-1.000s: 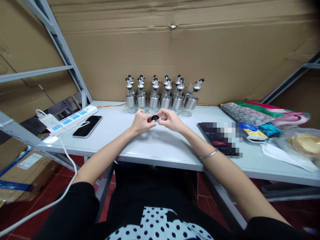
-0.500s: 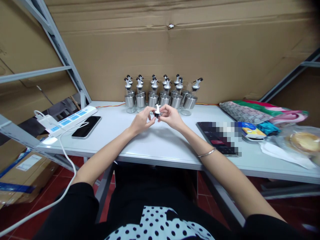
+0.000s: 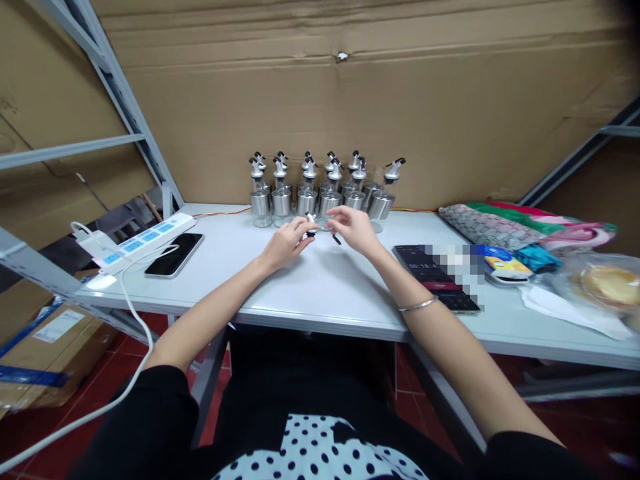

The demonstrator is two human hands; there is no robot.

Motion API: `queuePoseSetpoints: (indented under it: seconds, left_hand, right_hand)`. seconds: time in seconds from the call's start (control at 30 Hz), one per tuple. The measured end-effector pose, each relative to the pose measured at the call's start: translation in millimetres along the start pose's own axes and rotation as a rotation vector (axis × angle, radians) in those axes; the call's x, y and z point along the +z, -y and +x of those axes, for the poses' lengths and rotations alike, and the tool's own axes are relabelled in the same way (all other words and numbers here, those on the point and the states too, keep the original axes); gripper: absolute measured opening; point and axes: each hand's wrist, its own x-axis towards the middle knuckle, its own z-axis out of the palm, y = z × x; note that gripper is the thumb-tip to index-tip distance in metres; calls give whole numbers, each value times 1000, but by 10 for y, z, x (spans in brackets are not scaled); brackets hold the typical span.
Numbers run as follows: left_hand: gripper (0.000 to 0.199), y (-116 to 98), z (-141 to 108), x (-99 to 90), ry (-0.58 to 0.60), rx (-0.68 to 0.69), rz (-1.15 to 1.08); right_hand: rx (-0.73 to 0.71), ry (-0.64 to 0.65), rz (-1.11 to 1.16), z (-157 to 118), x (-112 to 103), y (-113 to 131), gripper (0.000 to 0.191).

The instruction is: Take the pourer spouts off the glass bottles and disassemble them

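Steel-banded glass bottles (image 3: 282, 203) stand upright in two rows by the far edge of the desk (image 3: 320, 287), most topped with silver-and-black spouts; what is in them, if anything, I cannot tell. Near the right edge, clear plastic (image 3: 561, 272) wraps a round pastry (image 3: 613, 283).

The left hand (image 3: 284, 245) pinches a loose pourer (image 3: 311, 225), its pale spout up and black base down; the pourer is in front of the bottles, between the two hands and apart from the right one. The right hand (image 3: 357, 230) has its fingers curled, a small black piece (image 3: 337, 239) just beneath their tips; whether they grip it, I cannot tell.

A phone (image 3: 175, 255) and a power strip (image 3: 145, 240) lie toward the left edge; a tablet (image 3: 435, 280), partly pixelated, lies right of the hands, near the front edge.
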Motion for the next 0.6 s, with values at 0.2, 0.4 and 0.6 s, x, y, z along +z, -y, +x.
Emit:
queuePoseSetpoints:
  seconds: [0.2,0.4,0.6]
  left_hand:
    - [23,-36,-1,-37,37,2,31]
    - [30,-24,-1,-13,49,33,18]
    - [32,4,-10,29,18,40,24]
  right_hand:
    - [208,57,-548,30,-115,-194,15]
    - [284,149,-790,-9,-10,-305,18]
    - [406,251,-729,20,-31,-264,12]
